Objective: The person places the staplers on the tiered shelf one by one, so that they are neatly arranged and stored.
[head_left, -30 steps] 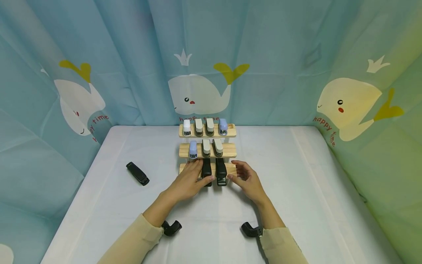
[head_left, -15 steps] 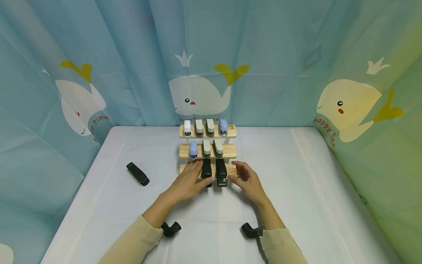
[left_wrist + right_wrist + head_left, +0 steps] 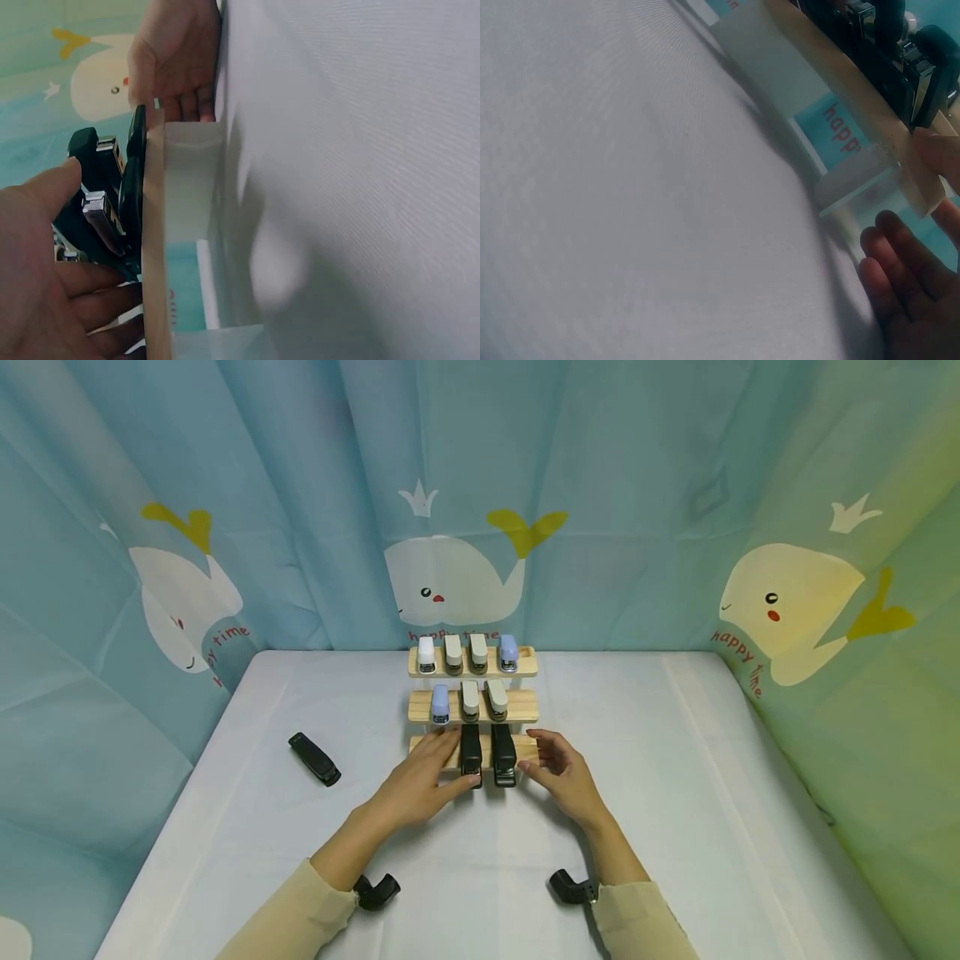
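Note:
A three-tier wooden display rack (image 3: 527,706) holds several staplers. On its lowest tier, a left black stapler (image 3: 470,745) and a right black stapler (image 3: 503,752) stand side by side. My left hand (image 3: 415,785) lies at the left one, its fingers fairly straight along the tier and its thumb at the stapler's front end. In the left wrist view that thumb (image 3: 64,184) touches the stapler's edge. My right hand (image 3: 567,777) holds the lowest tier's right end, thumb (image 3: 939,154) on the board's front edge and the other fingers around the end, some loosely curled below.
A third black stapler (image 3: 314,759) lies on the white tablecloth (image 3: 247,827) to the left. Small staplers fill the upper tiers: white (image 3: 426,653), grey (image 3: 478,653) and blue ones (image 3: 440,703). A whale-print curtain (image 3: 630,585) hangs behind and at both sides.
My left hand has drawn back slightly toward me and to the left, its thumb sliding off toward the stapler's front edge. The right hand keeps its place. The staplers stay put.

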Action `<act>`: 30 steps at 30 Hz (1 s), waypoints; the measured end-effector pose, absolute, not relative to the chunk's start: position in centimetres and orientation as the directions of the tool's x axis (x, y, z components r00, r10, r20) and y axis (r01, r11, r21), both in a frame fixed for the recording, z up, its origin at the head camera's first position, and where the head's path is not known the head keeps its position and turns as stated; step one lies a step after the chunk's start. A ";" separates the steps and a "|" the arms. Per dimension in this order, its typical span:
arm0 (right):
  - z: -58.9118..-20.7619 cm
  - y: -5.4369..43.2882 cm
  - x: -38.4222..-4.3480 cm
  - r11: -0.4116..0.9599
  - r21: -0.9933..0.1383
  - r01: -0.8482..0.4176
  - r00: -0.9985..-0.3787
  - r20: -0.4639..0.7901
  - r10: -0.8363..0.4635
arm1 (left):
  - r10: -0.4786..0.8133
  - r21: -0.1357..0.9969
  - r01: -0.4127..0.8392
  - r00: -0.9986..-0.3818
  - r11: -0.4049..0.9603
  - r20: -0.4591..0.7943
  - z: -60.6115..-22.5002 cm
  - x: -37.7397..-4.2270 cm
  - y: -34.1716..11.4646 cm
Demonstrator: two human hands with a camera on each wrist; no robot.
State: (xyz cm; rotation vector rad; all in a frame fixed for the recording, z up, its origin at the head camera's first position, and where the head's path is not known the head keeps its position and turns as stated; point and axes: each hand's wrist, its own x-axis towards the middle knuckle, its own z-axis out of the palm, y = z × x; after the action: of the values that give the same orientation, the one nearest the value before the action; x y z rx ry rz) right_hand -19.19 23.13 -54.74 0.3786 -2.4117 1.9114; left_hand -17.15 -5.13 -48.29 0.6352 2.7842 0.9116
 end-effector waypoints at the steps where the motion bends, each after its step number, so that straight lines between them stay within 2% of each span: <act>1: -54.7 23.1 -19.2 0.206 -0.955 -0.213 -0.970 0.181 -0.165 | 0.438 0.590 0.355 -0.899 0.725 0.003 -48.3 -17.1 -5.2; 21: -54.7 23.2 -19.2 0.205 -0.954 -0.219 -0.968 0.186 -0.167 | 0.462 0.565 0.446 -0.878 0.694 0.127 -47.9 -15.8 -7.9; 30: -55.2 23.2 -19.1 0.217 -0.951 -0.219 -0.970 0.187 -0.158 | 0.425 0.561 0.424 -0.895 0.712 0.137 -47.7 -15.3 -9.2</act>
State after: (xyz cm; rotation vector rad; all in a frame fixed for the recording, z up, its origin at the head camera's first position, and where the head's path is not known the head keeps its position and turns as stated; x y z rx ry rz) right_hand -19.09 23.20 -55.15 0.3741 -2.4113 1.8989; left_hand -15.31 -9.16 -47.65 0.7200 2.9044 0.9505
